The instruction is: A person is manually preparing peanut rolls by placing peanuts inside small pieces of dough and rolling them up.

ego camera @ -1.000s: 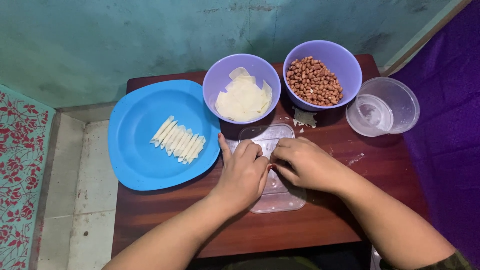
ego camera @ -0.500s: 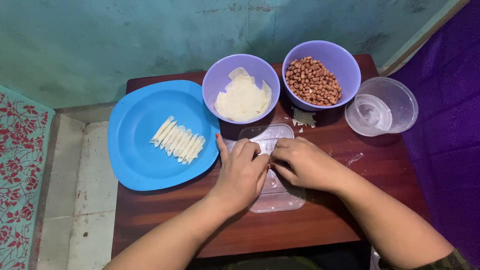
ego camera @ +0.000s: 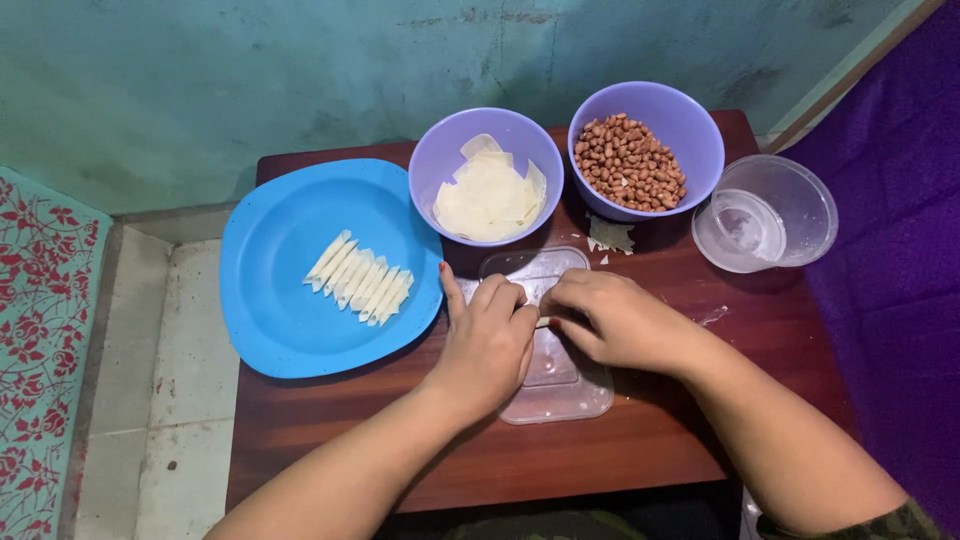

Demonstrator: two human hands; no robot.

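Both hands, left hand point(ego camera: 487, 340) and right hand point(ego camera: 610, 318), curl closed over the clear lid point(ego camera: 560, 385), fingertips pinching a pale wrapper point(ego camera: 541, 322) between them. Beyond the lid stand the wrapper bowl point(ego camera: 440, 160) and peanut bowl point(ego camera: 700, 130); left of it, the blue plate point(ego camera: 270, 300) of rolls point(ego camera: 360, 280).

Two hands, left point(ego camera: 487, 335) and right point(ego camera: 612, 318), over one clear lid point(ego camera: 560, 385) on one counter point(ego camera: 600, 450); beyond them two purple bowls, one of wrappers point(ego camera: 488, 175), one of peanuts point(ego camera: 646, 150); one blue plate point(ego camera: 290, 310) left of them with about nine rolled pieces point(ego camera: 358, 278); one clear container point(ego camera: 766, 212) to the right
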